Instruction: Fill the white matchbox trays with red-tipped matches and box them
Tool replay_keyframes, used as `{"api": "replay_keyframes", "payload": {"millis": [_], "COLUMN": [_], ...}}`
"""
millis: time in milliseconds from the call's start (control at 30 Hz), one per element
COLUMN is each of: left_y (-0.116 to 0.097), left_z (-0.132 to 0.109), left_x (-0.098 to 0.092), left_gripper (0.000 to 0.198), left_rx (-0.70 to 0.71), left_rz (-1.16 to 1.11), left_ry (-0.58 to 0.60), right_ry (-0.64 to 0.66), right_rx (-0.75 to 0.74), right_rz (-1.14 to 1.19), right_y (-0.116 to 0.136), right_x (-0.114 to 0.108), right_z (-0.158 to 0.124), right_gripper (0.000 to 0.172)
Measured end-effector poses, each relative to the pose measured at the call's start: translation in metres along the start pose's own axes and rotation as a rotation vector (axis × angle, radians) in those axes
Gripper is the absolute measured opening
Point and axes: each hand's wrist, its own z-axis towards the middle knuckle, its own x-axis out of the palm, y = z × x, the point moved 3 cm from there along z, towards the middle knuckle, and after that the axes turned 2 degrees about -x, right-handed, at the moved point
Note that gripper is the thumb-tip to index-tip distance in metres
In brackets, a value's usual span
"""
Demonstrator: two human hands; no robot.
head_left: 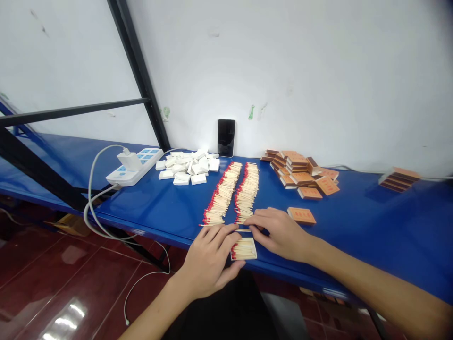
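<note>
A small white matchbox tray (248, 256) with red-tipped matches in it sits at the table's front edge. My left hand (208, 259) grips it from the left, thumb along the near side and fingers over the far side. Just beyond, my right hand (278, 233) has its fingers bent together at the near end of the right-hand row of matches (247, 191). A single matchstick (243, 230) runs up to its fingertips. To the left lies a second long row of matches (223, 193), heads pointing left. One closed orange matchbox (301, 215) rests beyond my right wrist.
White trays (187, 165) are heaped at the back left, beside a power strip (136, 166) with a charger and cable. A phone (226, 137) leans on the wall. Orange matchboxes (300, 172) pile up at the back right, with a small stack (399, 179) farther right. Black shelf posts (139, 71) stand left.
</note>
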Motion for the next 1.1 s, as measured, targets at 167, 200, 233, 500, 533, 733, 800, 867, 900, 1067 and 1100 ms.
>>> {"api": "replay_keyframes", "payload": {"millis": [167, 200, 233, 500, 533, 733, 800, 867, 900, 1067, 1100], "left_y": [-0.0014, -0.0015, -0.0015, -0.0013, -0.0013, -0.0015, -0.0015, -0.0014, -0.0014, -0.0017, -0.0017], "left_z": [0.0009, 0.0014, 0.0018, 0.0021, 0.0021, 0.0016, 0.0014, 0.0014, 0.0015, 0.0022, 0.0023], "left_x": [-0.0011, -0.0013, -0.0015, -0.0014, -0.0013, -0.0009, -0.0011, -0.0011, -0.0010, -0.0013, -0.0013], "left_gripper": [0.031, 0.031, 0.031, 0.031, 0.030, 0.030, 0.030, 0.031, 0.031, 0.031, 0.031], "left_rx": [-0.020, -0.022, -0.025, -0.024, -0.022, -0.014, -0.013, -0.013, -0.013, -0.006, -0.007], "left_rz": [0.020, 0.021, 0.022, 0.028, 0.029, 0.039, 0.045, 0.052, 0.057, 0.072, 0.069], "left_ry": [0.035, 0.042, 0.049, 0.046, 0.040, 0.028, 0.027, 0.031, 0.033, 0.031, 0.031], "right_ry": [-0.009, -0.008, -0.003, 0.042, 0.044, 0.056, 0.074, 0.089, 0.090, 0.075, 0.073], "right_rx": [0.016, 0.010, 0.004, 0.017, 0.017, 0.009, 0.005, 0.003, 0.001, -0.001, 0.005], "right_rz": [-0.009, -0.013, -0.018, -0.038, -0.039, -0.041, -0.039, -0.044, -0.048, -0.062, -0.064], "right_y": [-0.0008, -0.0007, -0.0005, -0.0003, 0.0000, 0.0011, 0.0011, 0.0009, 0.0009, 0.0017, 0.0017], "right_x": [-0.0001, -0.0002, -0.0003, -0.0008, -0.0008, -0.0012, -0.0009, -0.0006, -0.0005, -0.0007, -0.0008], "right_z": [0.0003, 0.0003, 0.0003, 0.0008, 0.0009, -0.0005, -0.0013, -0.0017, -0.0016, 0.0000, 0.0002], "right_gripper": [0.023, 0.024, 0.026, 0.030, 0.030, 0.030, 0.030, 0.030, 0.030, 0.033, 0.034]}}
